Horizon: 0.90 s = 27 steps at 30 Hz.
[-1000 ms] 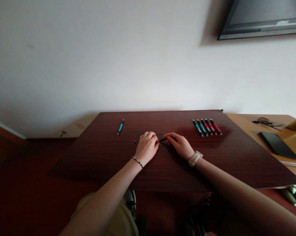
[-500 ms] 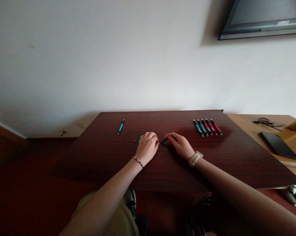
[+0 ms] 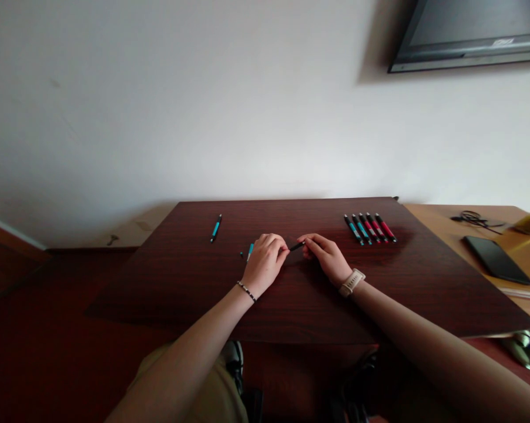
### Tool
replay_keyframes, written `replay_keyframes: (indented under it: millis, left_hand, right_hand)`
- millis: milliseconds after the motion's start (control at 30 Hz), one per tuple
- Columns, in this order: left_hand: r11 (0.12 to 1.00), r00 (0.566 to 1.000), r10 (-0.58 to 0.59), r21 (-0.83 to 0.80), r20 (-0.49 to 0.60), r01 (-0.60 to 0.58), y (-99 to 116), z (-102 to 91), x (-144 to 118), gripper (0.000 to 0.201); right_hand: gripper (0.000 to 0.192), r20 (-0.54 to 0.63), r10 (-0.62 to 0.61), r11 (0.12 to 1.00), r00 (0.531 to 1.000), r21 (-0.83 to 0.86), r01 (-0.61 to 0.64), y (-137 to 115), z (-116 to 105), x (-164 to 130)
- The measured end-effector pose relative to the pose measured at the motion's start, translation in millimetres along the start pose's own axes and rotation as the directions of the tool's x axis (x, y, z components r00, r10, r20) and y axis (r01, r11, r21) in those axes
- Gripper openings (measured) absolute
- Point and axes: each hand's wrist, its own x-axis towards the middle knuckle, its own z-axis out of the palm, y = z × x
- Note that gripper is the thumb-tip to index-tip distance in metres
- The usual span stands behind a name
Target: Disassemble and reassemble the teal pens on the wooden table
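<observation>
A slim black pen part (image 3: 297, 246) bridges the gap between my two hands over the table. My left hand (image 3: 266, 259) is closed, its fingertips pinching the part's left end. The other end sits between the thumb and fingers of my right hand (image 3: 327, 257). Partly hidden behind my left hand lies a light-blue pen barrel (image 3: 250, 251). A tiny blue piece (image 3: 241, 254) rests just left of it. Farther off to the left is a whole blue-and-black pen (image 3: 216, 228).
On the dark wood table (image 3: 181, 276), a row of blue pens (image 3: 358, 230) and red pens (image 3: 382, 227) lies at the right. Beyond the right edge, a lighter table carries a black phone (image 3: 496, 259) and a coiled cable (image 3: 476, 220). A screen (image 3: 476, 35) hangs above.
My right hand has lifted slightly and turned the black part to a flatter angle. Its left end now meets my left fingertips. The pens on the table stay where they were.
</observation>
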Motion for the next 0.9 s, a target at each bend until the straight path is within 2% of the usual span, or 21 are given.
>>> replay_keyframes:
  millis: [133, 300, 500, 667, 767, 900]
  left_hand:
    - [0.999, 0.998, 0.013, -0.034, -0.055, -0.015, 4, -5.3, 1, 0.007]
    - [0.998, 0.998, 0.025, -0.058, -0.061, -0.029, 7, -6.8, 2, 0.008]
    - [0.996, 0.991, -0.003, -0.094, -0.130, -0.010, 4, -10.4, 4, 0.009]
    - [0.996, 0.979, -0.051, -0.086, -0.197, 0.034, -10, -25.3, 8, 0.007]
    - [0.996, 0.988, -0.071, -0.068, -0.140, 0.062, -23, -34.3, 9, 0.006]
    - [0.999, 1.000, -0.011, -0.050, 0.004, 0.011, -34, -39.6, 1, 0.010]
  right_hand:
    - [0.040, 0.025, 0.022, 0.994, 0.999, 0.106, -0.025, -1, -1, -2]
    - [0.039, 0.140, 0.008, 0.995, 0.990, 0.095, -0.021, -4, 2, -4]
    - [0.039, 0.045, 0.051, 0.982, 0.998, 0.179, -0.058, 1, 0, -3]
    - [0.040, -0.061, 0.097, 0.972, 0.993, 0.222, -0.081, 6, 0, -1]
    - [0.039, -0.054, 0.101, 0.969, 0.993, 0.230, -0.086, 5, 1, -2]
    - [0.037, -0.044, 0.088, 0.971, 0.995, 0.226, -0.076, 1, 1, -3]
